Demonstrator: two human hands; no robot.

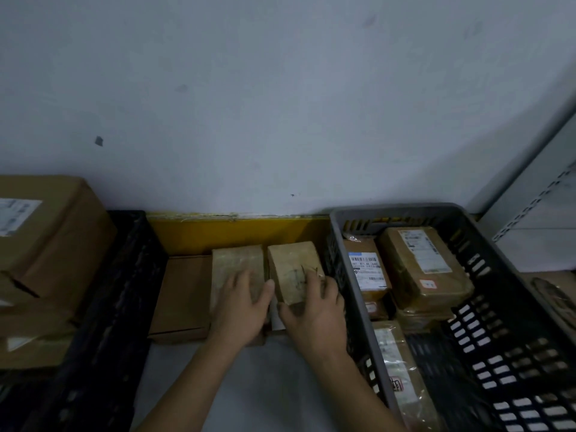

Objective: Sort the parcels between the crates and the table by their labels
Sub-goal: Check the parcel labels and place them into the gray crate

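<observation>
Two small taped cardboard parcels stand side by side between the crates, against the yellow strip at the wall's foot. My left hand (241,307) lies flat on the left parcel (237,266), fingers straight. My right hand (314,310) grips the right parcel (291,266), thumb at its near corner and fingers curled over its right edge. A flat brown box (184,294) lies to the left of them. The grey crate (349,232) on the right holds several labelled parcels, among them one with a white barcode label (367,271).
A black crate (124,275) stands on the left with large cardboard boxes (46,232) stacked in it. A grey metal rack (536,213) rises at the far right. The pale wall is close behind everything. Pale floor (258,385) shows under my forearms.
</observation>
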